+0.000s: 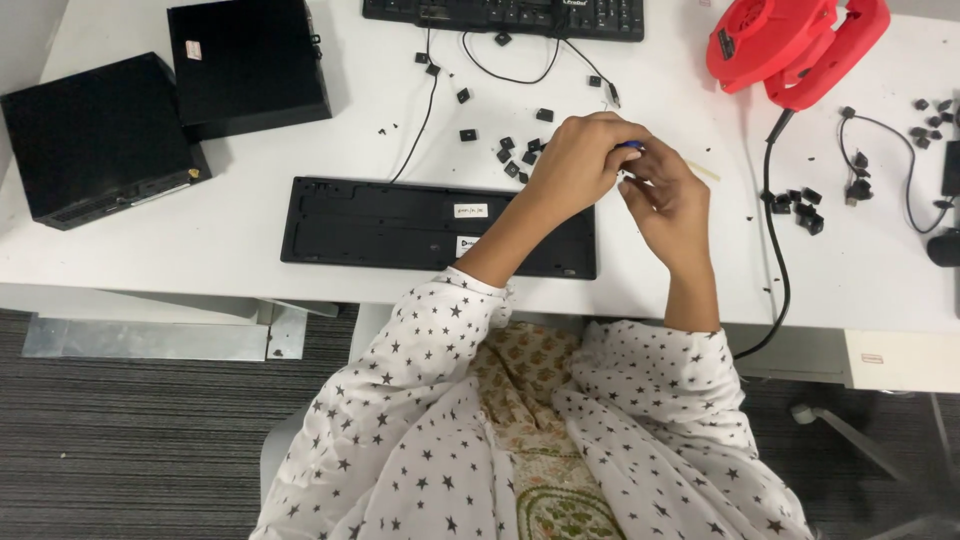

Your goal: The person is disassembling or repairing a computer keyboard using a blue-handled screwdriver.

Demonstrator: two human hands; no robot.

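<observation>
Left hand [575,160] and right hand [668,200] raised together over white table [250,240], fingers pressed on small blue-tipped tool [630,146] between them; exact pinch hard to tell. Upside-down keyboard [435,225] just near-left, long axis left-right, left hand nearer. Two keyboards, two black boxes [100,140], many loose keycaps [520,155] far-left of hands.

Whatever my left hand [578,160] and right hand [668,198] pinch between them is mostly hidden by my fingers; only a blue tip [630,146] and a pale stick end [703,171] show. My left forearm covers part of the overturned keyboard [380,222]. The second keyboard [505,15] is cut off by the top edge, the dark objects [948,205] by the right. The scattered keycaps [520,155] are too small to read.
</observation>
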